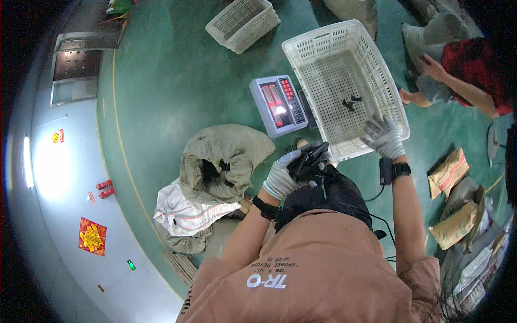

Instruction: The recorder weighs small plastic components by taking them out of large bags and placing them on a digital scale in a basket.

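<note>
Holding a bunch of black pieces [310, 163] in the left hand [281, 178], by a white basket [320, 75].
The left hand, in a striped glove, is curled around the bunch, just off the basket's near left corner; the right hand [383, 139] is open, fingers spread, with nothing in it that shows, at the basket's near edge by the right corner; I cannot tell if it touches the basket; a few loose black bits [350, 103] lie inside, near the middle of the basket's bottom; a scale [278, 106] with red lights sits just beside the basket's left edge; a big green sack [242, 148] stands left of the left hand.
</note>
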Demonstrator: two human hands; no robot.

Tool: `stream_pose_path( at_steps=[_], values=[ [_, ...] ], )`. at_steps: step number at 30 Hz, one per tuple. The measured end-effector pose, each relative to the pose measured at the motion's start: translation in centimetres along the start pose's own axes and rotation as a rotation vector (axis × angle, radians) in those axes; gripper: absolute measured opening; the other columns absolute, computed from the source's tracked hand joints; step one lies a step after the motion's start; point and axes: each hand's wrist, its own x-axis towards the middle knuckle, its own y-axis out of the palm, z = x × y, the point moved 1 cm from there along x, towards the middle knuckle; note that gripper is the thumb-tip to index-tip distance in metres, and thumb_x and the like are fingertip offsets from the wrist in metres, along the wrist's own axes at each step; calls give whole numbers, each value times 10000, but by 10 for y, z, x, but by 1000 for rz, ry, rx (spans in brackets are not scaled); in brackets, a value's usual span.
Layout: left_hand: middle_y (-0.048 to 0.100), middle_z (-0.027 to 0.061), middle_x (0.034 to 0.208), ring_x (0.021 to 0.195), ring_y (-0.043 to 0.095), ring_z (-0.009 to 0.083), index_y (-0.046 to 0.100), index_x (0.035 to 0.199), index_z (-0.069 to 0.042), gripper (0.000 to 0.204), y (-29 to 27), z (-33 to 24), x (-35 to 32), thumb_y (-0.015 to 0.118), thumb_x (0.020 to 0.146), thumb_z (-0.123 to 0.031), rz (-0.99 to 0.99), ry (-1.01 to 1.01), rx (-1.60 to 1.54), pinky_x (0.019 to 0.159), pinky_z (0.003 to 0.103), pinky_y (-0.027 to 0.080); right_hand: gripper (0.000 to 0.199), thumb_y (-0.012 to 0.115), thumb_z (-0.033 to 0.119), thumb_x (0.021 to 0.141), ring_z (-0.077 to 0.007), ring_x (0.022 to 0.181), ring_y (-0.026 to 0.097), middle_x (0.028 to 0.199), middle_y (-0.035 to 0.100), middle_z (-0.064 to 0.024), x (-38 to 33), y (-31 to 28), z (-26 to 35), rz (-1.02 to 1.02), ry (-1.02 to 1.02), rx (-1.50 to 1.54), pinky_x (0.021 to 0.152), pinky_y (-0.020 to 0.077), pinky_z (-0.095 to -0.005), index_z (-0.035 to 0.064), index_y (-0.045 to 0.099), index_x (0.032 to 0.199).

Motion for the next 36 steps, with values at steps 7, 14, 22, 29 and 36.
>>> stream_pose_path(
  at_steps=[7, 14, 22, 29, 36],
  values=[
    [513, 248, 1372, 1133, 608, 330, 346, 1486, -33, 621, -3, -1, 3, 512, 972, -341, -10, -84, 69, 716, 502, 619, 827, 714, 519, 816, -336, 1313, 446, 1430, 461, -169, -89, 51, -34, 672, -227, -789, 1110, 349, -464, 94, 413, 1458],
    [619, 112, 1284, 1097, 638, 283, 518, 1364, -118, 516, -11, 12, 0, 555, 942, -412, 85, 493, 1486, 798, 440, 583, 665, 802, 270, 782, -326, 1211, 539, 1254, 562, -197, -127, 89, -78, 828, -740, -1435, 1041, 437, -434, 17, 519, 1328],
    [676, 131, 1124, 925, 688, 227, 525, 1333, -45, 480, -26, 37, -15, 603, 933, -301, -254, -292, 235, 740, 367, 593, 250, 717, 155, 882, -163, 832, 606, 919, 657, -71, -120, 31, -109, 640, -271, -1074, 800, 515, -316, 9, 643, 1071],
    [635, 218, 1177, 895, 677, 222, 453, 1391, -19, 541, -56, 35, -22, 609, 929, -254, -224, -388, 208, 718, 382, 610, 450, 685, 286, 912, -196, 856, 632, 999, 708, -177, -82, -10, -70, 187, -375, -1210, 811, 514, -323, -81, 623, 1164],
    [645, 209, 1158, 877, 680, 210, 457, 1381, -13, 520, -70, 35, -45, 596, 943, -255, -269, -254, 229, 634, 368, 619, 500, 593, 551, 928, -80, 455, 400, 587, 459, 47, -33, -33, -4, -87, -219, -813, 412, 326, -251, 68, 718, 936]
  ],
)
